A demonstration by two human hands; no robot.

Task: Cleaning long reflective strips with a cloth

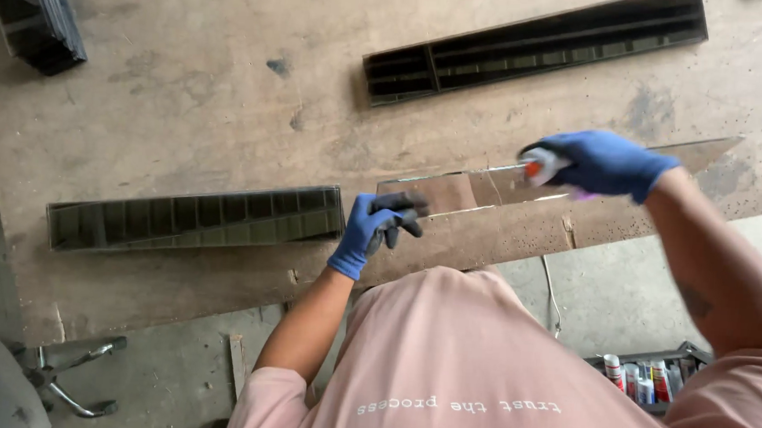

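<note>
Plywood worktop (185, 96) has bare room between two dark slatted frames (196, 218), (532, 45). A mirror strip (488, 187) lies along its near edge. The left hand (371, 227) has fingers curled on the strip's left end; the right hand (600, 163) is clamped on a small tube (538, 168) above it.
</note>
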